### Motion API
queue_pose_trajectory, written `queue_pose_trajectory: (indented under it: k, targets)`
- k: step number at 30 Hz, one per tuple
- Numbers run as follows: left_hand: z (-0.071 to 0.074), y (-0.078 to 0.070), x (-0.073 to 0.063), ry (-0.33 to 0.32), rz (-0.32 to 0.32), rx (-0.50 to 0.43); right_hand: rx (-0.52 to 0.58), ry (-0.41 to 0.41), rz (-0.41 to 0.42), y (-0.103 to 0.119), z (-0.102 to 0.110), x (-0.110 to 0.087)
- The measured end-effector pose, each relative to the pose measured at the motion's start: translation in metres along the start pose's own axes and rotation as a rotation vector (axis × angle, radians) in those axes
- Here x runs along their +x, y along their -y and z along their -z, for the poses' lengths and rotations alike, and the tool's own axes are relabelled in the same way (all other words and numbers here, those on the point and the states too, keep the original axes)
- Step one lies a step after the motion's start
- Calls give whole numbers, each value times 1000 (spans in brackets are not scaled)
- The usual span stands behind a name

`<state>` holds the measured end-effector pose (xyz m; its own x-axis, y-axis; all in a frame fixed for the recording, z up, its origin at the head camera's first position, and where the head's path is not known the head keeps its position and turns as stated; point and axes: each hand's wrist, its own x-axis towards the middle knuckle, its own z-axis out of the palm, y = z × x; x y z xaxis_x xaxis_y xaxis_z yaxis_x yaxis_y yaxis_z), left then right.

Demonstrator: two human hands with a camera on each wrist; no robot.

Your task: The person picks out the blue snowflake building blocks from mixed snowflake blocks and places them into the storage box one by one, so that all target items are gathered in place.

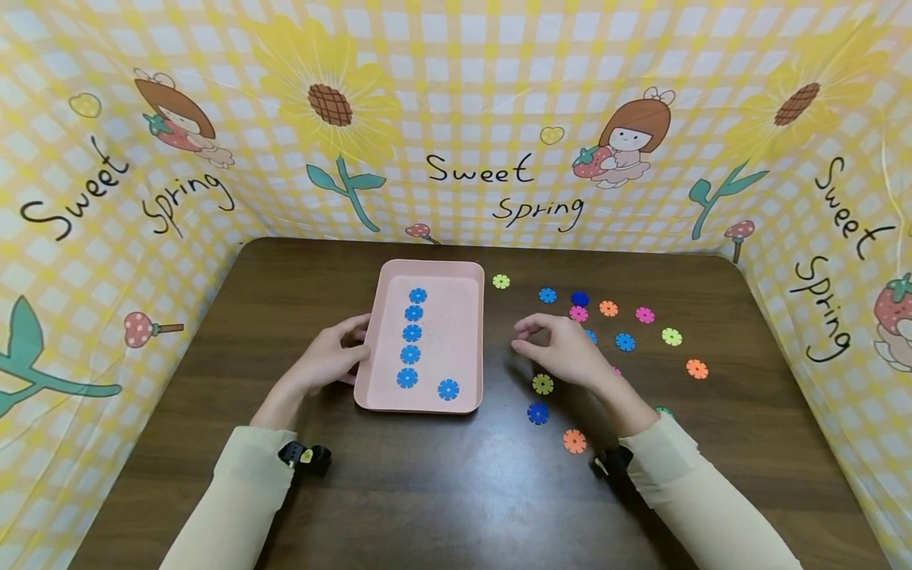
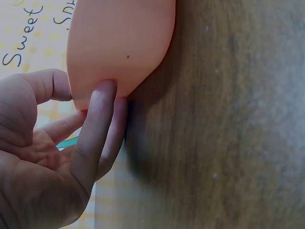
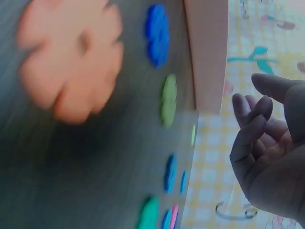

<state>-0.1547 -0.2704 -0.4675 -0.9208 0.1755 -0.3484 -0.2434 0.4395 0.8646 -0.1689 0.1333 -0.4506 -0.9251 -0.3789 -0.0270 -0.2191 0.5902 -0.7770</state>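
A pink tray point(image 1: 463, 317) stands on the table with several blue flower-shaped discs point(image 1: 412, 333) in a column along its left part. One more blue disc point(image 1: 448, 389) lies near the tray's lower right corner. My left hand point(image 1: 324, 356) grips the left edge of the tray, the thumb at the rim and fingers against the outer wall point(image 2: 121, 43). To the right of the tray, my right hand point(image 1: 563, 348) hovers above the table with its fingers loosely bent. Nothing shows between its thumb and fingers in the right wrist view.
Loose discs lie scattered around the right hand, among them an olive one point(image 1: 543, 385), a dark blue one point(image 1: 537, 413), orange ones point(image 1: 574, 441) and a pink one point(image 1: 644, 315). A yellow-checked cloth point(image 1: 484, 95) walls in the back and sides of the brown table point(image 1: 427, 491).
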Motion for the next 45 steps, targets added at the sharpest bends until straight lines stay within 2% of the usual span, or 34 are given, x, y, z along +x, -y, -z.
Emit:
queue_pose_trajectory:
  k: [7, 16, 24, 34, 45]
  targets:
    - [0, 1, -1, -5, -10, 2, -90, -35, -78, -27, 18, -11]
    - [0, 2, -1, -3, -10, 4, -130, -55, -157, -50, 31, -19]
    - [1, 2, 0, -6, -7, 8, -183, -9, -199, -53, 35, -22]
    - [1, 1, 0, -3, -2, 9, -255, 32, -227, -56, 30, -17]
    - [0, 1, 0, 1, -8, 2, -262, 44, -239, -55, 29, -16]
